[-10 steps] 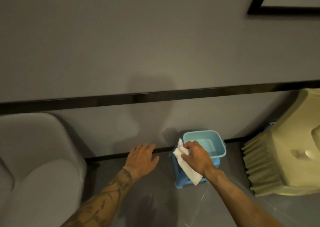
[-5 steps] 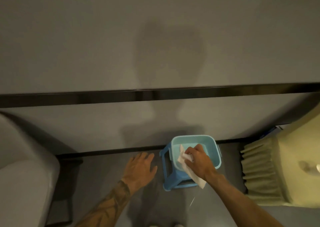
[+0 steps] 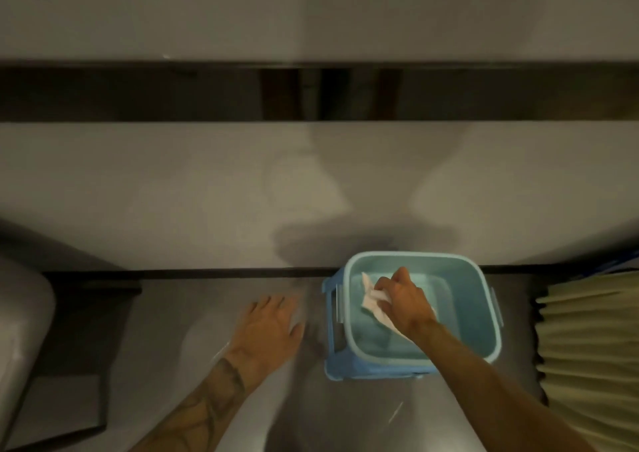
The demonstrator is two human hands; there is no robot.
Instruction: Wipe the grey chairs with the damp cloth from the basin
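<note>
Right hand (image 3: 403, 299) grips crumpled white cloth (image 3: 373, 301) inside pale blue plastic basin (image 3: 484, 313); left hand (image 3: 269, 327) released, fingers extended.

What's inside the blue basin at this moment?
The right hand grips a white cloth inside the basin. Part of the cloth, and the basin floor beneath it, are hidden under the hand.

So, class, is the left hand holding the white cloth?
No, the right hand grips the white cloth over the pale blue plastic basin.
</note>
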